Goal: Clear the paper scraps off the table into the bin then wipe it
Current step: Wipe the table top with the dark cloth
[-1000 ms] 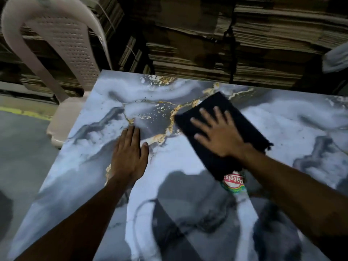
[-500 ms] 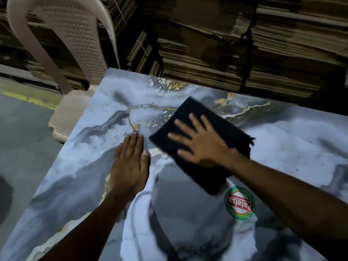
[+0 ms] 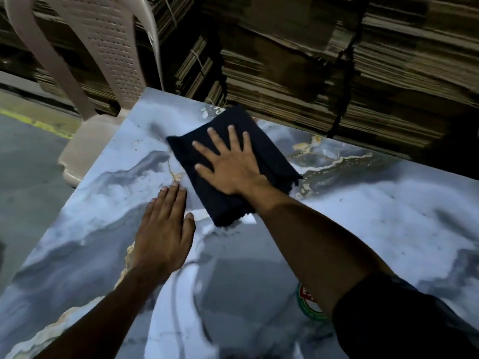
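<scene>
A dark folded cloth [image 3: 269, 156] lies on the marble-patterned table [image 3: 388, 216], close to its far edge. My right hand [image 3: 230, 164] presses flat on the cloth with fingers spread. My left hand [image 3: 163, 234] rests palm-down on the bare tabletop, just left of and nearer than the cloth, fingers together. No paper scraps or bin show in view.
A beige plastic chair [image 3: 103, 60] stands at the table's far left corner. Stacks of flattened cardboard [image 3: 337, 73] run along the far side. A round red and green sticker [image 3: 308, 304] peeks from under my right forearm. Grey floor [image 3: 26, 177] lies to the left.
My right hand has slid the cloth away from me and leftward, toward the table's far edge. My left hand has stayed planted on the tabletop.
</scene>
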Motion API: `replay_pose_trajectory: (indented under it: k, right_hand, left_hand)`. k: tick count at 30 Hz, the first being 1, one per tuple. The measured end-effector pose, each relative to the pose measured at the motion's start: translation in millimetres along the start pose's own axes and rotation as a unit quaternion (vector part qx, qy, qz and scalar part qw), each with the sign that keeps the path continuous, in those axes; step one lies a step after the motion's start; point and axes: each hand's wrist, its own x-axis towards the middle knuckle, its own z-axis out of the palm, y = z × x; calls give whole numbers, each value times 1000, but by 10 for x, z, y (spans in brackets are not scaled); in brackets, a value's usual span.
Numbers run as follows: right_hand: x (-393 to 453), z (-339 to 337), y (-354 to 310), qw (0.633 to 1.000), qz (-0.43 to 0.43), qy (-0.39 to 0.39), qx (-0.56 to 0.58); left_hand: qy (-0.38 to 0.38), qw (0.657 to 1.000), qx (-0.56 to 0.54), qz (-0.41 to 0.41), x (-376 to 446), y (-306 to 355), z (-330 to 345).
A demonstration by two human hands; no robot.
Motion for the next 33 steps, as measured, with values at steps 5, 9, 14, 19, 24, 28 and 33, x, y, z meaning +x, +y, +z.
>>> replay_pose_trajectory:
  k: [5, 9, 14, 19, 24, 28, 33]
  right_hand:
    - [-352, -15, 990, 970, 237, 37, 39]
    - [-1133, 24, 1776, 914, 400, 31, 62]
    - [-1527, 35, 1885, 852, 512, 34, 104]
    - [-1206, 177, 551, 942, 332, 33, 49]
    - [-1270, 212, 323, 982, 188, 15, 32]
    - [-1740, 244, 1281, 925, 376, 38, 39]
    - [-2371, 233, 1661, 847, 520, 33, 103]
  left_hand:
    - [-4, 1000, 3, -6, -8, 31, -26]
    - [-3, 1000, 6, -5, -1, 49, -29]
    - [7, 1000, 13, 3, -11, 82, -57]
    - [8, 1000, 20, 10, -12, 41, -57]
    - [4, 1000, 9, 4, -7, 40, -43]
    - [5, 1000, 9, 10, -3, 42, -7]
    - [15, 1000, 9, 16, -7, 66, -28]
